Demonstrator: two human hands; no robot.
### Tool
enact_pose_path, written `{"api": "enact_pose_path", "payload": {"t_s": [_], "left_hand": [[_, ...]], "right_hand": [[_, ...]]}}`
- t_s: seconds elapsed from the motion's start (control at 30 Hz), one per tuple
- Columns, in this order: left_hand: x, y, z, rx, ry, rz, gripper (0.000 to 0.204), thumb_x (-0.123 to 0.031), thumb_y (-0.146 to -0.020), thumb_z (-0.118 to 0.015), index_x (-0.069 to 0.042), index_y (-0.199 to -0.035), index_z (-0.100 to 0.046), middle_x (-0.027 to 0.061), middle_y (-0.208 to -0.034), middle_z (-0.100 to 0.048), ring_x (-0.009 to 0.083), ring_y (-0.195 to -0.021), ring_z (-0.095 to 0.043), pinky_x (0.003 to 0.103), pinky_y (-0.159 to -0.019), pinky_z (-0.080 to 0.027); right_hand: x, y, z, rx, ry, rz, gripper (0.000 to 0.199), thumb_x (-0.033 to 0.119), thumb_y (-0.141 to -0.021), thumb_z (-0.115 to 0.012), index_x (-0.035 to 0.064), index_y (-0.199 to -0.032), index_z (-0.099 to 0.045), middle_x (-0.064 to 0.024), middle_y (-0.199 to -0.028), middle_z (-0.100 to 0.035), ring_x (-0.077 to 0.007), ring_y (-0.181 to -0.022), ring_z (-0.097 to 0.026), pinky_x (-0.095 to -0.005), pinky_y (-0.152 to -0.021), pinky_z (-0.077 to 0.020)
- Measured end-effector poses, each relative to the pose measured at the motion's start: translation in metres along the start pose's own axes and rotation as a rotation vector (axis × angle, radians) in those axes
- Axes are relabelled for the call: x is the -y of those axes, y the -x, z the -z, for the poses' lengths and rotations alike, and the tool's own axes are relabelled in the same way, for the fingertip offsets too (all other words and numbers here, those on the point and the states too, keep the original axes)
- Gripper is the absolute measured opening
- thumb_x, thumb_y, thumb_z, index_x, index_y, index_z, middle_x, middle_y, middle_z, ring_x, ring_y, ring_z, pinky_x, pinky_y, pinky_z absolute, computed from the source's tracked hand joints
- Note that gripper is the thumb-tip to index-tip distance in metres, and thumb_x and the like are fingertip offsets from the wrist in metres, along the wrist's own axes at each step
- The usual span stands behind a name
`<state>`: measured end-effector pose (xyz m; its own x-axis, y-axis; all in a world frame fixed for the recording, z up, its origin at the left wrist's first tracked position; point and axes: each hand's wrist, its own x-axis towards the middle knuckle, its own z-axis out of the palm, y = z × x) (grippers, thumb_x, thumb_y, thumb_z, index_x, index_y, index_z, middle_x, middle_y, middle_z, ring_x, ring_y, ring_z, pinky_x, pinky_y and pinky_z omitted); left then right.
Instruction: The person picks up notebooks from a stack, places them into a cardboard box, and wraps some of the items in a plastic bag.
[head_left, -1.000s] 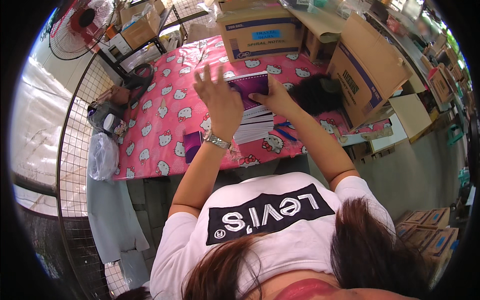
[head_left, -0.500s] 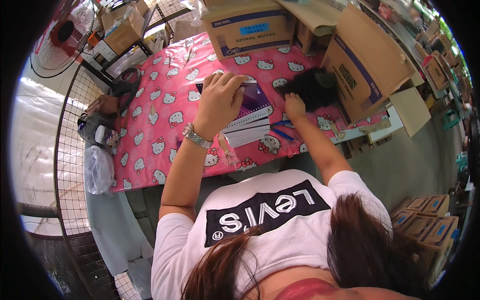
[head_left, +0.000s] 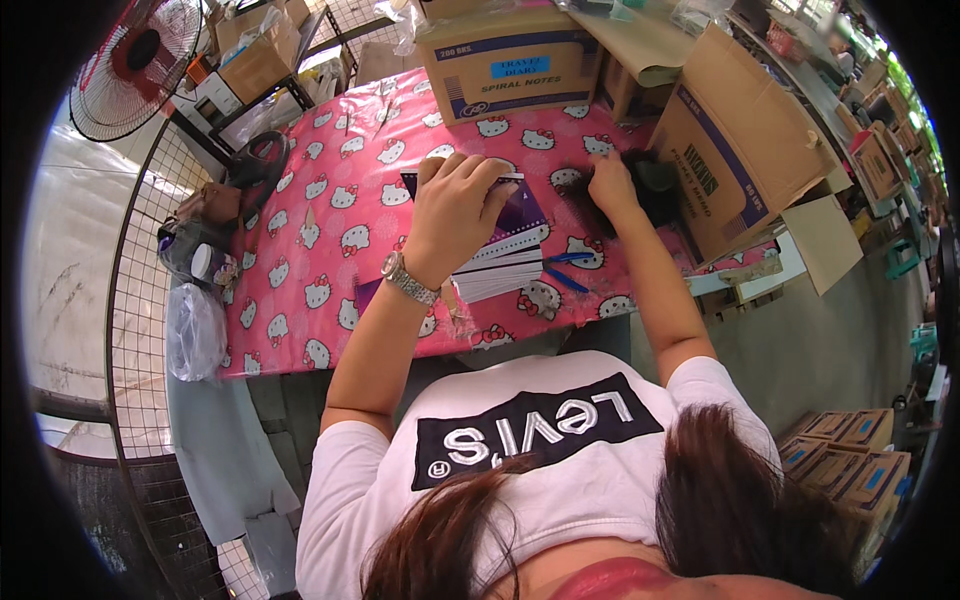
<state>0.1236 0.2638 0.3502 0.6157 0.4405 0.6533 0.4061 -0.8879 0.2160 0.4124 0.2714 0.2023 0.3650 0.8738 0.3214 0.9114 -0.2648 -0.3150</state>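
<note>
My left hand (head_left: 455, 215), with a metal watch on its wrist, is closed over the far edge of a purple-covered notepad (head_left: 518, 215). That pad stands tilted on a stack of white-edged pads (head_left: 500, 268). My right hand (head_left: 612, 188) is closed beside a dark fuzzy heap (head_left: 655, 185); a black smear shows at its left side, and what the fingers hold is hidden. A blue-handled hand tool (head_left: 568, 272), like pliers or snips, lies right of the stack.
A pink patterned cloth (head_left: 340, 240) covers the table. Cardboard boxes stand at the back (head_left: 515, 75) and on the right (head_left: 735, 165). Near the left edge are a plastic bag (head_left: 196, 330), a white-lidded jar (head_left: 208, 262) and a black ring-shaped item (head_left: 262, 160). A fan (head_left: 140, 55) stands far left.
My right hand has moved up and slightly right at the dark heap, and its fingers have drawn together. The left hand still holds the notepad. The whole view has shifted slightly.
</note>
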Motion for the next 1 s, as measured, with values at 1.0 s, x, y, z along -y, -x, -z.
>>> {"api": "enact_pose_path", "payload": {"t_s": [1.0], "left_hand": [[-0.006, -0.001, 0.007, 0.062, 0.015, 0.024, 0.017, -0.019, -0.087, -0.065, -0.008, -0.1, -0.064, 0.0058, -0.091, -0.066, 0.0252, -0.09, -0.059, 0.037, -0.087, -0.037]], "right_hand": [[0.098, 0.035, 0.137, -0.104, -0.613, 0.651, 0.025, 0.01, -0.08, -0.071, 0.0133, -0.105, -0.074, -0.0042, -0.096, -0.066, -0.018, -0.09, -0.058, -0.0323, -0.084, -0.0449]]}}
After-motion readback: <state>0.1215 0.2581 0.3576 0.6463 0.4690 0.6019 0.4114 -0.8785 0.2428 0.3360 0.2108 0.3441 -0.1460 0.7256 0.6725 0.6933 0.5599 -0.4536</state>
